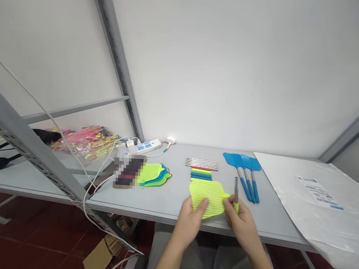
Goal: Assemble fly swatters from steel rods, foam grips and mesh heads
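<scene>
A yellow-green perforated fly swatter head (209, 195) is gripped at its left edge by my left hand (191, 216), thumb on top. My right hand (243, 219) holds a metal rod with a yellow-green grip (236, 195), pointing upward, and its fingers also touch the neck of the swatter head. Rod and head look separate. Behind them lie several coloured handle grips (201, 174) and a row of metal rods (201, 164). Blue fly swatters (248, 179) with handles on lie to the right. A fanned stack of swatter heads (152, 174) rests on the left.
A white power strip (145, 147) with cables stands at the back left. Grey metal posts (120, 58) frame the table (169, 207). A large white plastic package (309, 195) covers the right end. Bagged colourful items (84, 141) lie far left; cardboard (99, 257) is on the floor.
</scene>
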